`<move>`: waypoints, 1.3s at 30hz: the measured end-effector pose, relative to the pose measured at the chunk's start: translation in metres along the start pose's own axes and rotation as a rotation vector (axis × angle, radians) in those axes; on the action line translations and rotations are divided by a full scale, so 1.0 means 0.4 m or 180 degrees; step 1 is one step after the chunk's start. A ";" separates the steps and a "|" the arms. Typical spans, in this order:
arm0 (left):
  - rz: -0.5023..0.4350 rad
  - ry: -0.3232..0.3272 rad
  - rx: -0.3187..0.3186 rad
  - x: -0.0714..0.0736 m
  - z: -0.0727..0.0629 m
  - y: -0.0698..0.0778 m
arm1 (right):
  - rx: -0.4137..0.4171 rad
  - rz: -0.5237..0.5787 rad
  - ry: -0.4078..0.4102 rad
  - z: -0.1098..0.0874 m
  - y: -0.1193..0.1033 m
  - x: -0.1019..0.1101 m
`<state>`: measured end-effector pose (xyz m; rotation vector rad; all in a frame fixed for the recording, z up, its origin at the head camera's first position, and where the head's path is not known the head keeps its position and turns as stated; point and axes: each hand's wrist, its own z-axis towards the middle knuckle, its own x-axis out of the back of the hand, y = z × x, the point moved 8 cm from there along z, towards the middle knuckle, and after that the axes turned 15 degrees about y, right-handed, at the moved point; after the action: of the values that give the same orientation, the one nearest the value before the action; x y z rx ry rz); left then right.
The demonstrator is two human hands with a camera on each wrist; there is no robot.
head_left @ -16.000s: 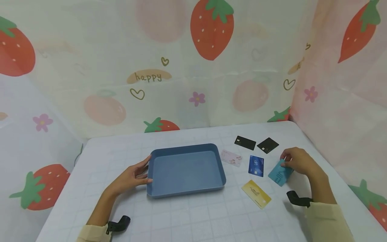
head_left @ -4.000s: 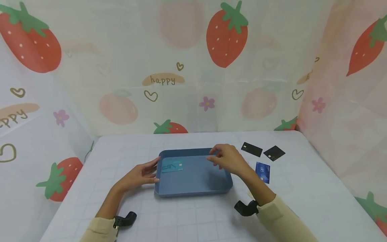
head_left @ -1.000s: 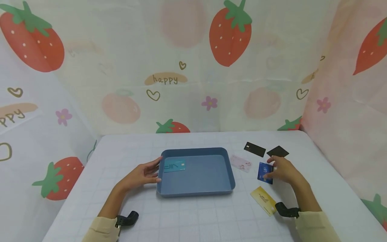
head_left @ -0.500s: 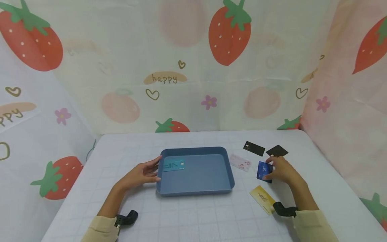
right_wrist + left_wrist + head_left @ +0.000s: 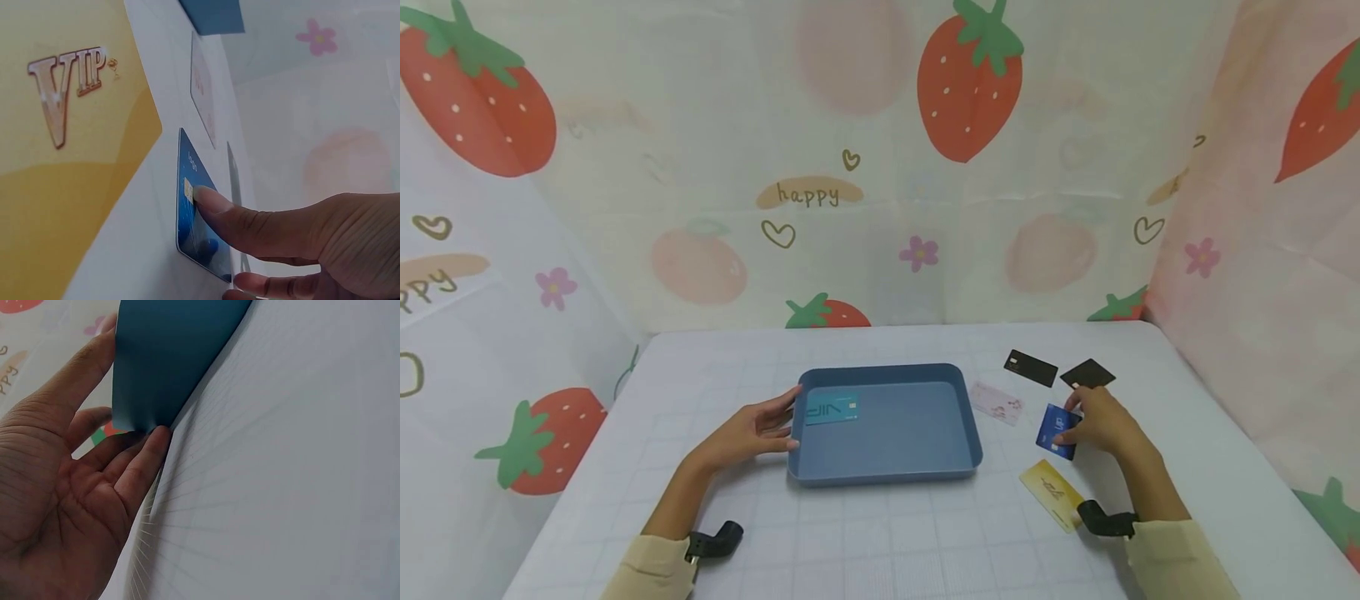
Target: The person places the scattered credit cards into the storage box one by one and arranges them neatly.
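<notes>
My right hand [image 5: 1105, 423] pinches a blue bank card [image 5: 1051, 427] on the right of the table. In the right wrist view the thumb lies on the card's face beside the gold chip, and other fingers reach behind its lower edge. My left hand [image 5: 748, 435] touches the left side of a blue-grey tray [image 5: 902, 429], fingers spread along the outside of its wall. The left wrist view shows fingertips right at the wall's base. Inside the tray, at the left, lies a teal VIP card [image 5: 831, 408].
Beyond the right hand lie two black cards, one flat [image 5: 1030, 367] and one turned like a diamond [image 5: 1087, 374]. A pale pink card [image 5: 996, 403] lies right of the tray. Nearer me is a gold VIP card [image 5: 1050, 494], partly beneath the right wrist camera [image 5: 1105, 521].
Earlier the teal card moved from the right side of the table into the tray. My right hand has since come to the blue card, which has just shifted and turned slightly. The left hand stays.
</notes>
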<state>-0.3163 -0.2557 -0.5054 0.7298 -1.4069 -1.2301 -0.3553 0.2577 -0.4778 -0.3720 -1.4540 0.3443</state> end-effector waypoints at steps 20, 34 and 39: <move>-0.0032 -0.0021 -0.0015 -0.002 -0.004 0.009 | 0.0097 -0.0233 -0.0141 -0.017 -0.018 -0.003; -0.0030 -0.0009 -0.0011 -0.002 -0.004 0.010 | 0.0032 -0.0185 -0.0091 -0.018 -0.015 0.004; -0.0035 -0.0005 -0.0035 -0.002 -0.003 0.009 | 0.0022 -0.0193 -0.0083 -0.018 -0.009 0.012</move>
<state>-0.3143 -0.2541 -0.5023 0.7298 -1.3982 -1.2462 -0.3479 0.2566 -0.4724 -0.3183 -1.4862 0.3062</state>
